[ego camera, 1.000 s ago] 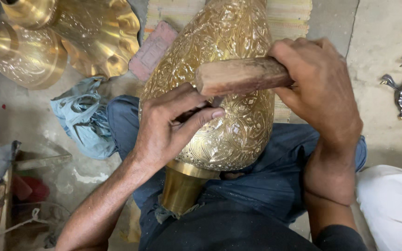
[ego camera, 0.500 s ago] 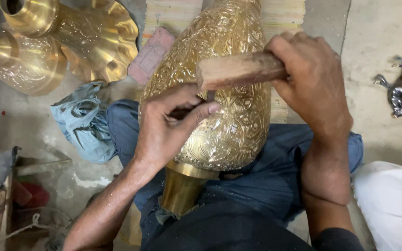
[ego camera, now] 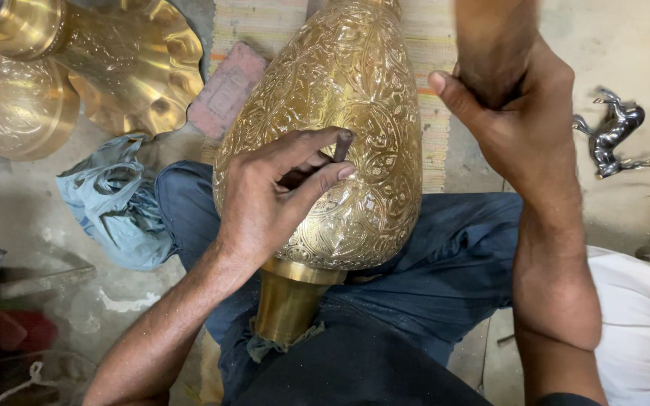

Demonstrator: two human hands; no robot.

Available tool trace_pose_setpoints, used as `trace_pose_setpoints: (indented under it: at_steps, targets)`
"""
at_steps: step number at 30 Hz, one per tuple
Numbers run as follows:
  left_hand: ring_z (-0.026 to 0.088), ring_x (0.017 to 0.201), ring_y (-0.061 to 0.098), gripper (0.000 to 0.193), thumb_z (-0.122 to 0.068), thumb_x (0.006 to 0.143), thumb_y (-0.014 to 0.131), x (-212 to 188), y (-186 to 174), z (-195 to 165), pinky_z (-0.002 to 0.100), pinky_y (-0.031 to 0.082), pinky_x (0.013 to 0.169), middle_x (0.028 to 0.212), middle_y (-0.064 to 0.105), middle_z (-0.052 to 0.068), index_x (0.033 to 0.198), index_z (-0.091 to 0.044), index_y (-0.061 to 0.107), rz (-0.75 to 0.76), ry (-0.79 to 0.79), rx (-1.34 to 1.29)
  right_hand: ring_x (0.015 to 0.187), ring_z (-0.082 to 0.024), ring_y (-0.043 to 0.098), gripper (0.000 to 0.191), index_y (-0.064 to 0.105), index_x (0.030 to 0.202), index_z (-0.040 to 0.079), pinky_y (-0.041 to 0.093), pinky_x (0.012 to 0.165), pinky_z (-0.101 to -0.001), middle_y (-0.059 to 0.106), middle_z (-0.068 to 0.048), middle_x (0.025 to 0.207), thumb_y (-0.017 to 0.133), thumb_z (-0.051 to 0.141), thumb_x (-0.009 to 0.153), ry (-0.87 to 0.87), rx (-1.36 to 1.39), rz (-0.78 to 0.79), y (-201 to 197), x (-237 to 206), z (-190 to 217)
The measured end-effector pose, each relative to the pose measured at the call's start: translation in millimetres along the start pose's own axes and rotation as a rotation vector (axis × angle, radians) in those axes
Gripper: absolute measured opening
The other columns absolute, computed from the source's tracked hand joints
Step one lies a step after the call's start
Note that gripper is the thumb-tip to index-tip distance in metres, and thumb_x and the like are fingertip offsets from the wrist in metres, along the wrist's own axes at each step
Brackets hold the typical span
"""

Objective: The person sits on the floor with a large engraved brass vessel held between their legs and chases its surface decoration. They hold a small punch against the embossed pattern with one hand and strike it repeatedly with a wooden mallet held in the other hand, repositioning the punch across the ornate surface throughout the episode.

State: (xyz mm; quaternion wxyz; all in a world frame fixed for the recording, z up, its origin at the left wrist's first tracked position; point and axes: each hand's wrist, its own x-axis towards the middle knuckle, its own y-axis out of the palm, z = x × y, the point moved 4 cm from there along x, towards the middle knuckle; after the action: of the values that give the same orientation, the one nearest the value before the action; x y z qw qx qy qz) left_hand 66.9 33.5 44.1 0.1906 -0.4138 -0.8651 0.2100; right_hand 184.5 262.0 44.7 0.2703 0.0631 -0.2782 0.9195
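mallet point(ego camera: 494, 45) in right hand point(ego camera: 524, 124) now raised above chisel point(ego camera: 342, 145).

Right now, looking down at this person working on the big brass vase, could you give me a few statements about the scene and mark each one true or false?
1. The brass vase lies across the person's lap. True.
2. The left hand holds a paintbrush against the vase. False: it pinches a small dark metal punch between the fingertips.
3. The right hand is raised beside the vase, gripping a wooden handle. True.
4. A silver horse figurine stands on top of the vase. False: it lies on the floor, apart from the vase.
5. A crumpled blue cloth lies on the floor beside the person's leg. True.
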Motion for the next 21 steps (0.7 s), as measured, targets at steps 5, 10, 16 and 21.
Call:
trace_pose_setpoints:
  at_steps: [5, 10, 16, 21]
  targets:
    - [0.013, 0.077, 0.078, 0.027, -0.019, 0.093, 0.082, 2, 2, 6, 0.026, 0.065, 0.064, 0.091, 0.078, 0.007, 0.116, -0.006, 0.074, 0.029, 0.004, 0.066, 0.081, -0.024, 0.069, 0.026, 0.067, 0.105, 0.004, 0.055, 0.073, -0.0384, 0.069, -0.011, 0.086, 0.086, 0.012, 0.09, -0.262, -0.565, 0.172, 4, -6, 6]
    - [0.012, 0.078, 0.078, 0.029, -0.018, 0.094, 0.08, 2, 2, 9, 0.026, 0.066, 0.066, 0.092, 0.078, 0.006, 0.119, -0.005, 0.073, 0.045, -0.014, 0.033, 0.076, -0.021, 0.069, 0.019, 0.064, 0.099, 0.013, 0.055, 0.068, -0.0368, 0.068, 0.0, 0.082, 0.081, 0.021, 0.097, 0.195, -0.146, 0.179, 3, -4, -7]
    - [0.012, 0.08, 0.079, 0.03, -0.017, 0.093, 0.081, 4, 2, 6, 0.026, 0.067, 0.067, 0.093, 0.078, 0.006, 0.12, -0.006, 0.073, 0.037, 0.004, 0.007, 0.067, -0.022, 0.063, 0.023, 0.061, 0.109, 0.006, 0.049, 0.063, -0.0369, 0.067, -0.008, 0.08, 0.079, 0.014, 0.096, 0.164, -0.074, 0.135, -2, -4, 3]
    - [0.012, 0.084, 0.079, 0.034, -0.015, 0.093, 0.081, 2, 1, 3, 0.026, 0.067, 0.068, 0.104, 0.078, 0.008, 0.124, -0.005, 0.072, 0.028, 0.04, -0.012, 0.079, -0.024, 0.073, 0.027, 0.059, 0.107, 0.005, 0.055, 0.069, -0.041, 0.068, -0.004, 0.083, 0.079, 0.013, 0.091, -0.137, -0.393, 0.2, 1, -4, 8]
